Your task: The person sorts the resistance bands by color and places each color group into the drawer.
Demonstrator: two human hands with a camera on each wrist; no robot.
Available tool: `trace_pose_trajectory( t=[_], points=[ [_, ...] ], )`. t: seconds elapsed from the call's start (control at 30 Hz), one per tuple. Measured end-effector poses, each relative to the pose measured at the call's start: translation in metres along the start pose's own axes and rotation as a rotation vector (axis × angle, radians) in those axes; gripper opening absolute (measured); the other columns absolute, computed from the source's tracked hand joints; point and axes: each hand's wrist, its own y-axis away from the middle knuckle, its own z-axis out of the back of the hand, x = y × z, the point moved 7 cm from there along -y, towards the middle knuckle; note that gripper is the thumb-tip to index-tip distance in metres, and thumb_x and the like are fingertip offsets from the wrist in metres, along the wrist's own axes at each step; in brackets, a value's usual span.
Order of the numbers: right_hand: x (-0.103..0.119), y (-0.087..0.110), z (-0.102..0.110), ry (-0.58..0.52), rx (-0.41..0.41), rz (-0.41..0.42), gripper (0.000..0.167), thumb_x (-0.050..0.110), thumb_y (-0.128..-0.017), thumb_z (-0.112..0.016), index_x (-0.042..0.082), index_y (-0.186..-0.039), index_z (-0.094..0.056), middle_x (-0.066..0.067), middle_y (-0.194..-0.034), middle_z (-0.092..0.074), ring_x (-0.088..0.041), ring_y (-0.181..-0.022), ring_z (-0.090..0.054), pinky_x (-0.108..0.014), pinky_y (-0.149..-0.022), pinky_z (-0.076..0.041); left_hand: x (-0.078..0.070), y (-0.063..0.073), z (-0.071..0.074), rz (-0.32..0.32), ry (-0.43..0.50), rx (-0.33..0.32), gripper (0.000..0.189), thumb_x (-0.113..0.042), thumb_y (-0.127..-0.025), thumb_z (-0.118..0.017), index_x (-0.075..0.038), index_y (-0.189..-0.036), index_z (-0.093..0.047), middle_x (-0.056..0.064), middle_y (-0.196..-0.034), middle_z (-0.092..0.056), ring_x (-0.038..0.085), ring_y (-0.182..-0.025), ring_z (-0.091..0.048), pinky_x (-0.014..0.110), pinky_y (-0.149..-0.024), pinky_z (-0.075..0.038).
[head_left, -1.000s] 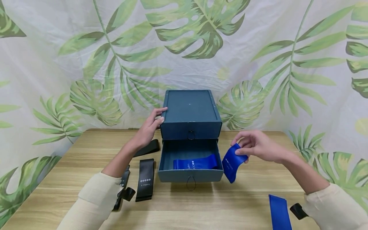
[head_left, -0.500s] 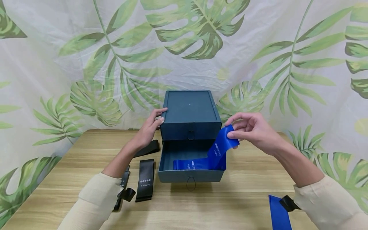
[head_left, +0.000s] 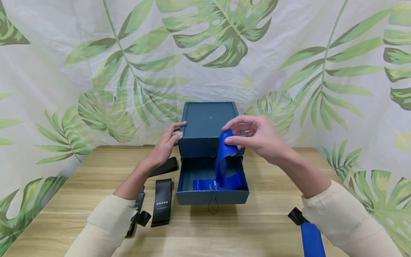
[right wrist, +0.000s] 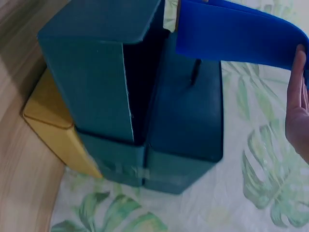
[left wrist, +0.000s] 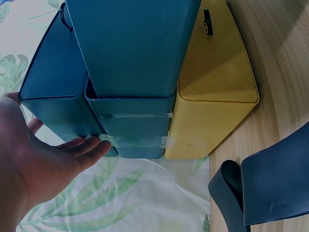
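My right hand [head_left: 260, 139] pinches a blue resistance band [head_left: 222, 157] by its upper end. The band hangs over the pulled-out middle drawer [head_left: 192, 197], its lower end in front of another blue band [head_left: 201, 184] marked "Light" lying inside. Whether the two bands touch, I cannot tell. In the right wrist view the held band [right wrist: 231, 36] stretches across the top. My left hand [head_left: 165, 144] rests against the left side of the blue-green drawer cabinet [head_left: 210, 119], fingers extended along it in the left wrist view [left wrist: 89, 150].
Left of the cabinet lie a black band [head_left: 162, 201] marked "X-Heavy", another black band [head_left: 165, 166] behind it, and more black partly under the left arm. A blue band [head_left: 312, 239] lies front right. Both wrist views show a yellow bottom section [left wrist: 217, 121]. A leaf-patterned cloth hangs behind.
My right hand has carried the blue band leftward and up from beside the drawer's right side to above the drawer. My left hand has stayed on the cabinet.
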Motion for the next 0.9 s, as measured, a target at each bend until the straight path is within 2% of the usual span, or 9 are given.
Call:
trace_pose_trajectory(
  t=[0.23,0.5,0.67,0.9],
  points=[
    [-0.011,-0.020,-0.035,0.028,0.053,0.009,0.022,-0.002,-0.091,-0.076,-0.004,-0.113,-0.073,-0.009,-0.088,-0.071,-0.021,-0.073,-0.070,-0.036,-0.070,-0.062,0.000,0.001,-0.001,0.006,-0.006,0.003,0.053,-0.026,-0.113,-0.032,-0.006,-0.161,-0.028,0.025,-0.164,-0.022,0.048,-0.150,-0.026,0.070,-0.115,-0.027],
    [-0.018,-0.030,-0.073,0.072,0.138,0.036,0.023,0.000,-0.090,-0.079,-0.006,-0.111,-0.074,-0.010,-0.084,-0.074,-0.022,-0.070,-0.072,-0.045,-0.070,-0.062,0.000,0.000,-0.001,-0.002,-0.005,-0.005,0.052,-0.026,-0.113,-0.033,-0.005,-0.160,-0.029,0.025,-0.163,-0.024,0.046,-0.150,-0.026,0.071,-0.114,-0.029],
    [-0.030,-0.021,-0.070,0.142,0.105,-0.052,0.020,0.004,-0.089,-0.081,-0.002,-0.107,-0.076,-0.008,-0.082,-0.074,-0.024,-0.066,-0.072,-0.037,-0.067,-0.062,0.000,-0.001,-0.002,-0.002,-0.007,-0.001,0.052,-0.027,-0.113,-0.033,-0.006,-0.161,-0.029,0.025,-0.163,-0.023,0.047,-0.149,-0.026,0.071,-0.114,-0.029],
    [-0.052,0.005,-0.048,0.225,0.015,-0.156,0.019,0.005,-0.086,-0.084,-0.003,-0.103,-0.077,-0.007,-0.080,-0.074,-0.026,-0.062,-0.071,-0.046,-0.066,-0.062,0.001,0.000,-0.001,-0.001,0.002,0.001,0.053,-0.027,-0.113,-0.032,-0.006,-0.161,-0.028,0.025,-0.164,-0.021,0.046,-0.150,-0.026,0.069,-0.116,-0.027]
  ],
)
